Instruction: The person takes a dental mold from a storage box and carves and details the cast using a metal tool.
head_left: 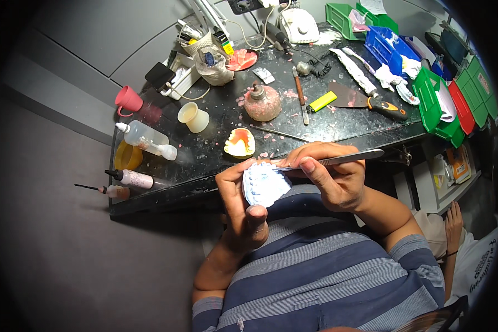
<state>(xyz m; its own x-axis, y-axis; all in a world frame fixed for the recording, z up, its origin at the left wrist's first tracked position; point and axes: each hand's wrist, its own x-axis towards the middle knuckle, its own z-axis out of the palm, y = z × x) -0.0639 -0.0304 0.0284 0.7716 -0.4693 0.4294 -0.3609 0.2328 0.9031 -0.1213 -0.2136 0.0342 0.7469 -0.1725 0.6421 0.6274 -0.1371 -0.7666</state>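
Note:
A white plaster dental cast (263, 187) with a row of teeth along its rim sits in my left hand (240, 202). The fingers wrap its far side and the thumb presses its near edge. My right hand (337, 180) pinches a flat metal scalpel (351, 158), its rounded handle end pointing right. The scalpel's tip meets the teeth on the upper edge of the cast, and right-hand fingers rest close to that edge. On the bench just beyond stands a yellowish dental cast (239, 144) with pink wax in it.
The black bench (205, 157) carries a spirit burner (262, 104), a wooden-handled wax knife (299, 88), a green lighter (322, 102), a scraper (390, 109) and a cream cup (193, 117). Bottles (144, 135) line the left; coloured bins (434, 105) the right. Another person's hand (454, 227) shows lower right.

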